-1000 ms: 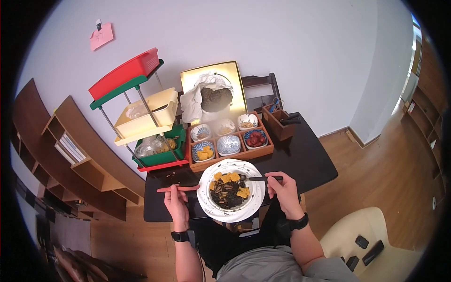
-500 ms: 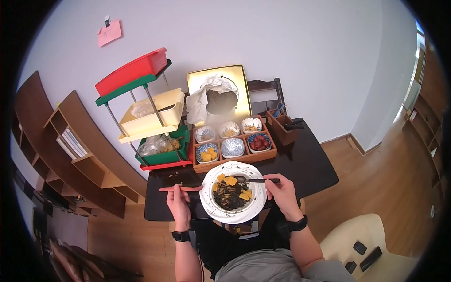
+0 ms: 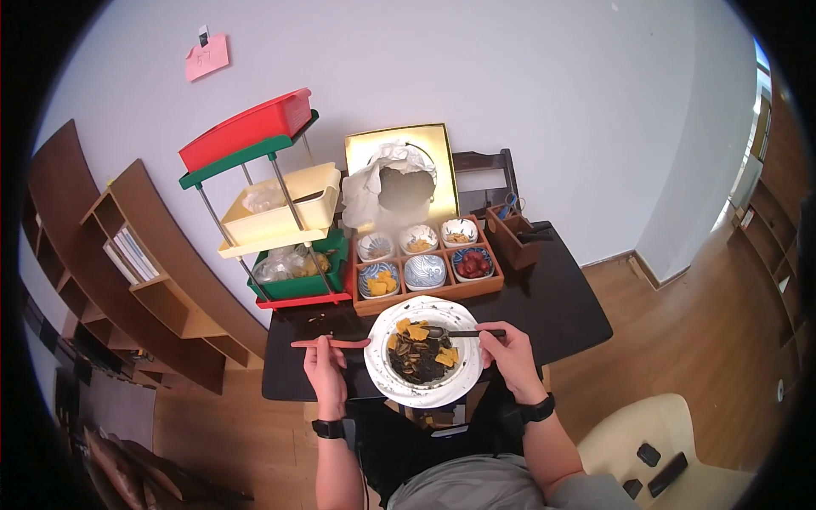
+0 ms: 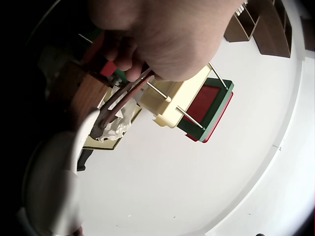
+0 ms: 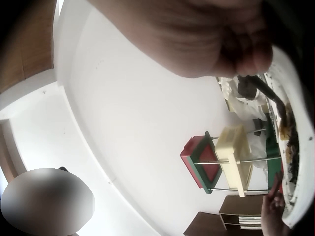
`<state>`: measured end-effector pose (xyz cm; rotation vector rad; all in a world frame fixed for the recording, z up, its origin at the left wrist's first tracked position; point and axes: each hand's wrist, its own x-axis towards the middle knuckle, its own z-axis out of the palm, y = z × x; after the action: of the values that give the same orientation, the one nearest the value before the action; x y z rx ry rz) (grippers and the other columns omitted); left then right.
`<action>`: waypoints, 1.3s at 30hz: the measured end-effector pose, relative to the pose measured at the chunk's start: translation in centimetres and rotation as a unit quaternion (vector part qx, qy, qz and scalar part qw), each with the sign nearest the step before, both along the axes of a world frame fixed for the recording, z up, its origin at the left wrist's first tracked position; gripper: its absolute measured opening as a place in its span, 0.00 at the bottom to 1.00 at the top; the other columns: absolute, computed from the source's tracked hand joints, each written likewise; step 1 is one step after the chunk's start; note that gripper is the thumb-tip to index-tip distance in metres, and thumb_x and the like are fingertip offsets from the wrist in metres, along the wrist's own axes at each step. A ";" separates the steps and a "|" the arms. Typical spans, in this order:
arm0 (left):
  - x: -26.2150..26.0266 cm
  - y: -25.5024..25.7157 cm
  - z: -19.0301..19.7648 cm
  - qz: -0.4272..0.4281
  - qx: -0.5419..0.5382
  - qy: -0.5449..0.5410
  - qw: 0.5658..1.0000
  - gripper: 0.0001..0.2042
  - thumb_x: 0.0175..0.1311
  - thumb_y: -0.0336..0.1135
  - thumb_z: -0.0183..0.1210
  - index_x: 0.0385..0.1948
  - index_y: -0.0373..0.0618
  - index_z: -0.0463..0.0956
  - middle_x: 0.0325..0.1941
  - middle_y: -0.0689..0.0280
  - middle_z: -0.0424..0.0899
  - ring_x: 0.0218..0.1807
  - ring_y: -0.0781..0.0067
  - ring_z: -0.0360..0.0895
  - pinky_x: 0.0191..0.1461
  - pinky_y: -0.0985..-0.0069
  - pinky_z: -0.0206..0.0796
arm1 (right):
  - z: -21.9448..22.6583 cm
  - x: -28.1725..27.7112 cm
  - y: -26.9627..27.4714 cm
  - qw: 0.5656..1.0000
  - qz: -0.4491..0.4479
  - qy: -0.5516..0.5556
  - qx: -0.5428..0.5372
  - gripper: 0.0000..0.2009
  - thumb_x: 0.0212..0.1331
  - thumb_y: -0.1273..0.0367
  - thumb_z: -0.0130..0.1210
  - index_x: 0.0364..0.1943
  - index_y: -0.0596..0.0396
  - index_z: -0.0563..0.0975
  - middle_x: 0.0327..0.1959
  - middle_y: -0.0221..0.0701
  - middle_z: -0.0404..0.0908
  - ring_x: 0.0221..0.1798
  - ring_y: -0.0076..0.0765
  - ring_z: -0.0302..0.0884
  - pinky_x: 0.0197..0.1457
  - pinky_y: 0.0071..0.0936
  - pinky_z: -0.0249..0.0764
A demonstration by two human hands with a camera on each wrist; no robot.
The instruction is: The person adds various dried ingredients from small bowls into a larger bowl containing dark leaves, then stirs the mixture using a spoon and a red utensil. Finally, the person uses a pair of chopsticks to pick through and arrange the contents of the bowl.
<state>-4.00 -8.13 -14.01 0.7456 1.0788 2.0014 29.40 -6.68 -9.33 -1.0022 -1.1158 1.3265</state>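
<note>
A white plate [image 3: 384, 378] of dark food and yellow pieces stands at the near edge of the black table [image 3: 561, 297]. My left hand [image 3: 321, 364] grips red chopsticks [image 3: 330, 343], which lie level and point right to the plate's left rim. The chopsticks [image 4: 120, 98] also show in the left wrist view, running under my fingers to the white plate rim [image 4: 54, 187]. My right hand [image 3: 510, 348] holds a dark-handled spoon [image 3: 459, 333] with its bowl over the food. In the right wrist view the spoon handle [image 5: 266, 93] reaches over the plate rim [image 5: 300, 147].
A wooden tray [image 3: 425, 293] with several small bowls sits just behind the plate. A three-tier red, yellow and green rack [image 3: 272, 204] stands at back left, a gold box with white paper [image 3: 395, 183] behind the tray, a wooden utensil caddy [image 3: 517, 238] at back right. A cream chair [image 3: 654, 450] is near right.
The view has shifted slightly, so everything sits a bit lower and to the right. Both hands keep their grips; the spoon bowl stays over the far part of the food.
</note>
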 end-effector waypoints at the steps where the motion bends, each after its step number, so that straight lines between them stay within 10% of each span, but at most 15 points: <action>1: 0.0 -0.1 0.1 -0.002 -0.003 -0.001 1.000 0.09 0.77 0.38 0.55 0.41 0.42 0.78 0.24 0.71 0.76 0.23 0.83 0.68 0.28 0.82 0.58 | -0.1 0.0 0.1 1.000 0.004 0.013 -0.007 0.10 0.69 0.74 0.57 0.50 0.64 0.80 0.28 0.27 0.80 0.25 0.18 0.73 0.30 0.17 0.70; 10: 0.0 0.0 -0.1 -0.004 0.004 -0.001 1.000 0.09 0.77 0.38 0.56 0.40 0.42 0.77 0.24 0.71 0.76 0.24 0.83 0.68 0.28 0.82 0.58 | -0.6 0.5 0.6 0.997 0.015 0.071 -0.039 0.10 0.69 0.73 0.57 0.50 0.64 0.81 0.27 0.27 0.80 0.24 0.18 0.73 0.28 0.17 0.70; 28: -0.1 0.0 -0.2 -0.004 0.000 0.000 1.000 0.10 0.77 0.39 0.55 0.41 0.42 0.78 0.24 0.71 0.77 0.23 0.83 0.68 0.28 0.82 0.59 | 1.6 -1.1 -0.5 0.987 0.050 -0.151 0.020 0.11 0.67 0.70 0.60 0.50 0.58 0.83 0.27 0.27 0.82 0.27 0.18 0.77 0.31 0.19 0.72; 39: 0.0 -0.2 0.1 -0.007 0.002 -0.004 1.000 0.09 0.77 0.39 0.56 0.41 0.42 0.78 0.25 0.71 0.77 0.24 0.83 0.68 0.28 0.83 0.59 | 1.4 -2.0 0.3 0.994 0.087 -0.062 -0.013 0.10 0.69 0.74 0.57 0.50 0.65 0.81 0.29 0.31 0.82 0.27 0.22 0.79 0.30 0.20 0.76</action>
<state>-3.96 -8.29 -13.95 0.7432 1.0625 1.9945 27.43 -6.39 -7.93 -1.0358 -1.3074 1.4359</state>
